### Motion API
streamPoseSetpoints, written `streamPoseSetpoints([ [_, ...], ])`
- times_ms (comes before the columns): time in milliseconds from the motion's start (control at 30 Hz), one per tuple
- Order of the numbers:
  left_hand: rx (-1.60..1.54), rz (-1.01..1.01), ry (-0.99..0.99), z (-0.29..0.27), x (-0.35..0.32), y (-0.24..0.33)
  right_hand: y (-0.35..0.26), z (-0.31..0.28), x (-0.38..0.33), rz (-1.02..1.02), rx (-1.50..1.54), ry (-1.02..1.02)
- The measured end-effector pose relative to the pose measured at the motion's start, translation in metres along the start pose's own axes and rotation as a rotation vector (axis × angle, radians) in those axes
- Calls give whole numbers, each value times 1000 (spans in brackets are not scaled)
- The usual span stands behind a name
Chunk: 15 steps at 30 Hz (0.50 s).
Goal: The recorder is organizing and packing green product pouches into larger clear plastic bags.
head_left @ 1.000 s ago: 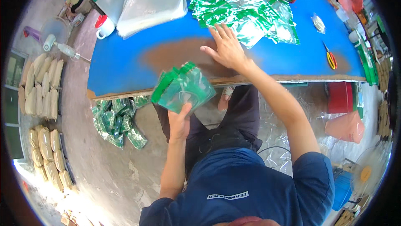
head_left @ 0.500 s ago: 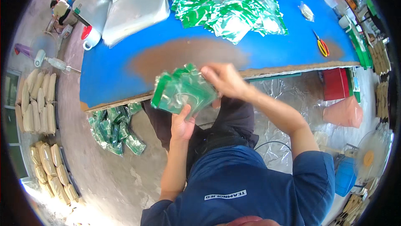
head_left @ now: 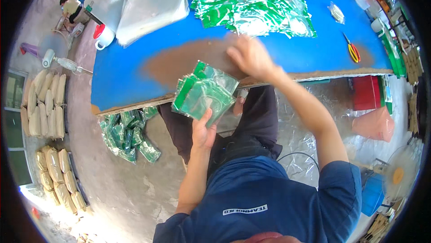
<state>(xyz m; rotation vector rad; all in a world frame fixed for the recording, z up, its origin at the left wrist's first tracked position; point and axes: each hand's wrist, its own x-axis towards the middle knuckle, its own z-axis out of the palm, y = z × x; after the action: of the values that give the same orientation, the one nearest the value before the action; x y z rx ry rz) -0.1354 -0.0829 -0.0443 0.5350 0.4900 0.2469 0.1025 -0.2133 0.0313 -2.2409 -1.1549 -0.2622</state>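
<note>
A fanned stack of green-and-clear plastic packets [head_left: 204,91] is gripped in my left hand [head_left: 204,131], just off the table's front edge. Its thumb presses on the top packet while the other fingers are hidden beneath. Over the brown worn patch of the blue table [head_left: 121,79], my right hand [head_left: 251,56] reaches forward with thumb and fingers apart, slightly blurred, and nothing visible in it. Beyond its fingertips lies a large loose heap of the same shiny green packets [head_left: 256,12].
Clear plastic sheets [head_left: 152,12] lie at the table's back left, beside a white mug with a red lid [head_left: 104,36]. Yellow-and-red scissors [head_left: 352,51] and a small clear packet [head_left: 336,13] are at right. More green packets [head_left: 130,135] hang below the table's left front edge.
My right hand has left the stack and moved forward over the table toward the heap. My left hand still holds the stack, whose top packets now fan out more toward the upper right.
</note>
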Motion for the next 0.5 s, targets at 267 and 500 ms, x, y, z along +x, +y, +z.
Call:
streamPoseSetpoints([
  [267,-54,-51,-118,-13,-4,1,-23,0,-58,-318,96,-252],
  [500,-24,-51,-73,-11,-3,3,72,-13,10,142,-402,130],
])
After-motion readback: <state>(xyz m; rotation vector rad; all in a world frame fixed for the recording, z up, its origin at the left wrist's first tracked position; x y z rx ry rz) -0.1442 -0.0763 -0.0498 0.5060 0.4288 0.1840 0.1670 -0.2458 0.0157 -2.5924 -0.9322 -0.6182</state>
